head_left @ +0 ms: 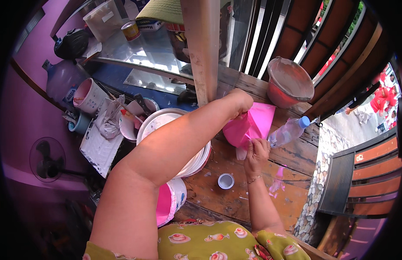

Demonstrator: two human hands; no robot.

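Observation:
Both hands are on a bright pink, glossy, folded sheet-like piece over the wooden table; I cannot tell if it is cloth or plastic. My left hand reaches across and grips its upper left edge, fingers curled and partly hidden. Lower down, my right hand pinches its bottom corner between thumb and fingers. A clear plastic bottle with a blue cap lies just right of the piece. Nearer me stands a small grey-rimmed cup. At my left forearm is a white bucket with pink paint inside.
A large white tub stands under my left forearm. Beyond the hands is a worn reddish pail beside a wooden post. Pink smears mark the wooden tabletop. Paint-stained containers and a glass case are at the left.

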